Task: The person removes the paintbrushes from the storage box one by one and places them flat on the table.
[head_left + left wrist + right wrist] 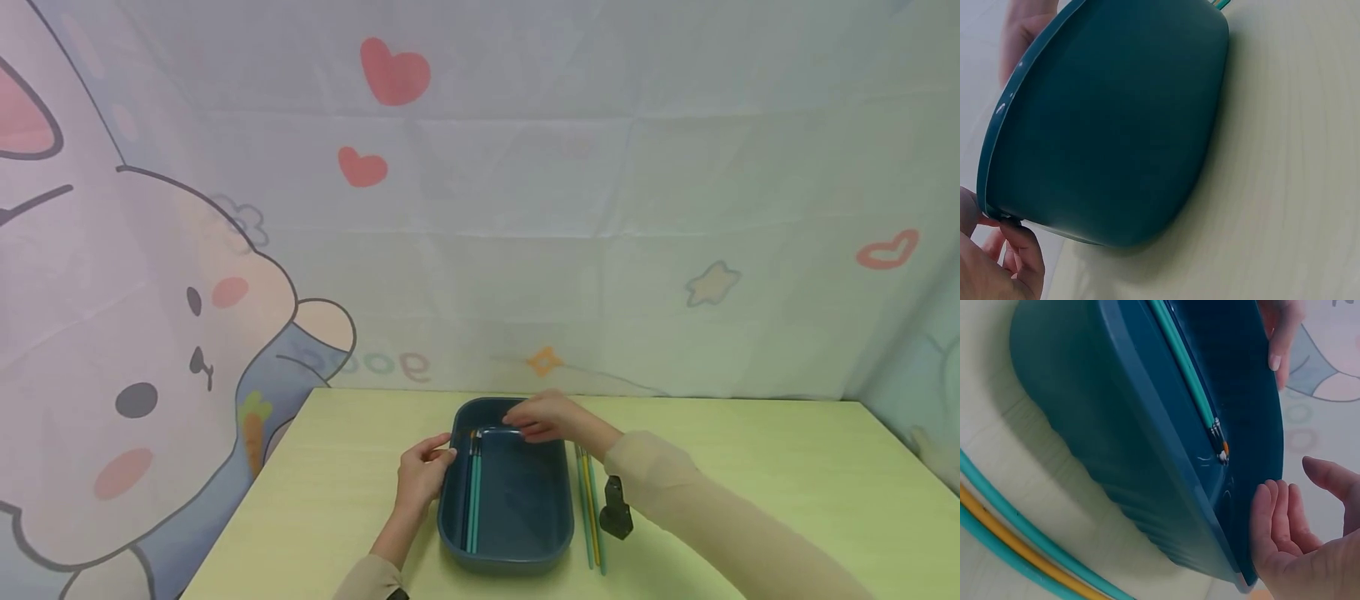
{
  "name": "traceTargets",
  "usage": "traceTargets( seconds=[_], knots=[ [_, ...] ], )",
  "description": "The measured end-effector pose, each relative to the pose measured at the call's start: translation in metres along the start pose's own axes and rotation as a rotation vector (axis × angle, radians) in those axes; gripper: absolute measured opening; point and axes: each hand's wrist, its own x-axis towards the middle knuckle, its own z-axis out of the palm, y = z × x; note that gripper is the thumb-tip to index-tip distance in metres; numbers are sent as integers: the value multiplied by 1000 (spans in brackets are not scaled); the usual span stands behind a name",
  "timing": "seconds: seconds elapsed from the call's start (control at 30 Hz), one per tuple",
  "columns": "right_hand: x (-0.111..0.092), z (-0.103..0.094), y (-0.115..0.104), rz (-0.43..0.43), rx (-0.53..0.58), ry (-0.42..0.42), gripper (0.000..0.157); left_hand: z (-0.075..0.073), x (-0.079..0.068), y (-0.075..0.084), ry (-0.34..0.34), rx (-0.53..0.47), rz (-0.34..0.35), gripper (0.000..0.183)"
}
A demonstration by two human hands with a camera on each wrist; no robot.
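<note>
A dark teal plastic bin (525, 500) stands on the table. Inside, along its left wall, lie slim paintbrushes (473, 500) with teal and dark handles, bristle ends toward the far side. My left hand (423, 477) pinches the bin's left rim; the left wrist view also has this hand (1000, 269) at the rim. Over the far right corner of the bin is my right hand (547, 415). In the right wrist view that hand (1310, 544) holds nothing, its fingers extended against the bin's end and its thumb apart.
More paintbrushes (591, 508), teal and yellow, lie on the table just right of the bin. A black wrist camera (617, 510) sits by the right sleeve. Behind the light yellow table (750, 492) hangs a printed cloth (525, 208) with hearts and a cartoon rabbit.
</note>
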Motion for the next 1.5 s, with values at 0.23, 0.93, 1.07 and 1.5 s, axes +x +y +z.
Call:
traceTargets(
  seconds=[0.23,0.93,1.07,1.5],
  knots=[
    [8,12,2,18,-2,14,34,0,-1,0,1,-14,-8,33],
    [20,42,10,97,-9,29,25,-2,-1,0,-24,-37,0,34],
    [20,46,13,115,-35,33,24,-2,-1,0,-26,-33,6,34],
    [20,61,21,132,-60,80,25,-2,-1,2,-26,-20,11,33]
  ],
)
